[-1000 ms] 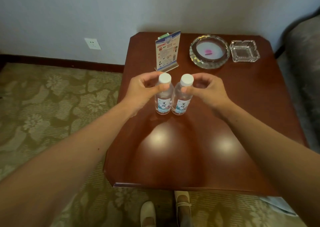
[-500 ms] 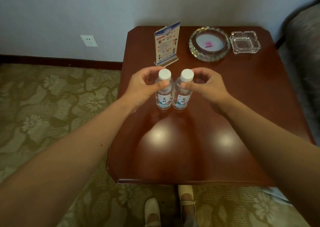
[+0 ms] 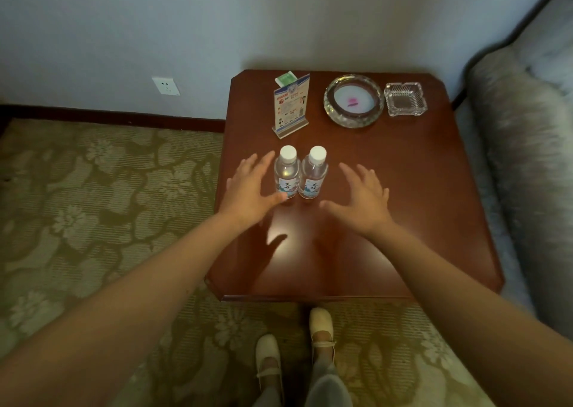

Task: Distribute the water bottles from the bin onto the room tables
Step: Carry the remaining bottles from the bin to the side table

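Looking down, we find the clear plastic, white-capped left water bottle (image 3: 286,174) and its twin, the right water bottle (image 3: 313,175), upright side by side on the glossy red-brown wooden table (image 3: 403,205) — long axes vertical. Our left hand (image 3: 248,194) and right hand (image 3: 361,200) flank them, fingers straight and spread, gripping nothing. The left hand is nearer — just beside its bottle; the right sits apart. We judge this table served.

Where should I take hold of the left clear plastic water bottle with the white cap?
Take the left clear plastic water bottle round its shoulder just below the white cap, coming from its left with the left hand. It stands upright, and the right clear plastic water bottle stands close on its right side.
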{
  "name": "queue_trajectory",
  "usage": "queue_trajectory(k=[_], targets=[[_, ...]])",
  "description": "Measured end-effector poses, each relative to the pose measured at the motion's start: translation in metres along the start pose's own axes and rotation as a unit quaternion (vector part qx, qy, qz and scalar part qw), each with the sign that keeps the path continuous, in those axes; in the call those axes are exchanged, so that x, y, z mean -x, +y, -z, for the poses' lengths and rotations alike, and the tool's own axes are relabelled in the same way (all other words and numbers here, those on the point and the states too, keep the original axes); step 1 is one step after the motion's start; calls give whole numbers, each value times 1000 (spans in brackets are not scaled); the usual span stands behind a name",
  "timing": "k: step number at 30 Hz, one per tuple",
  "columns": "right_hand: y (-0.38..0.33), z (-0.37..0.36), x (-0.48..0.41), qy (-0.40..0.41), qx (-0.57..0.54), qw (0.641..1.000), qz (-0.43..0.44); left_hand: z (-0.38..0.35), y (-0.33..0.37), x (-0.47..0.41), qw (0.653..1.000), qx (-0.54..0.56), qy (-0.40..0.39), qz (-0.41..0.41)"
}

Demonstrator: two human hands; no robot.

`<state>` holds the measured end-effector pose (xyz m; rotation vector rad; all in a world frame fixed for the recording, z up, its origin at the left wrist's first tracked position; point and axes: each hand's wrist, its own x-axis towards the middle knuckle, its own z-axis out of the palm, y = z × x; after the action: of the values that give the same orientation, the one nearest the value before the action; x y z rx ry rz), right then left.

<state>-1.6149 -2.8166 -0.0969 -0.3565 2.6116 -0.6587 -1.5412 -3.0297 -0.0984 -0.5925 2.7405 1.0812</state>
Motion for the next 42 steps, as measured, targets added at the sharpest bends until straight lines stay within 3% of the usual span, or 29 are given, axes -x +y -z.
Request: queue_trajectory(k=[4, 8, 14, 20, 28, 35, 42], targets=[[-19, 26, 54, -17, 106, 994, 23, 28, 26, 48, 976, -209, -50, -31], [-37, 56, 110, 1, 121, 993, 14, 54, 59, 92, 953, -288, -73, -58], [-42, 111, 169, 39, 132, 990, -11, 83, 116, 131, 948, -288, -54, -124], [-18, 151, 233, 91, 106, 986, -87, 77, 171, 153, 925, -305, -83, -213], [38, 176, 332, 166, 24, 959, -228, 30, 253, 187, 859, -339, -160, -350], [92, 184, 426, 218, 12, 919, -329, -30, 327, 240, 779, -356, -193, -480], [146, 193, 517, 250, 3, 877, -410, -94, 388, 298, 719, -368, -216, -548]])
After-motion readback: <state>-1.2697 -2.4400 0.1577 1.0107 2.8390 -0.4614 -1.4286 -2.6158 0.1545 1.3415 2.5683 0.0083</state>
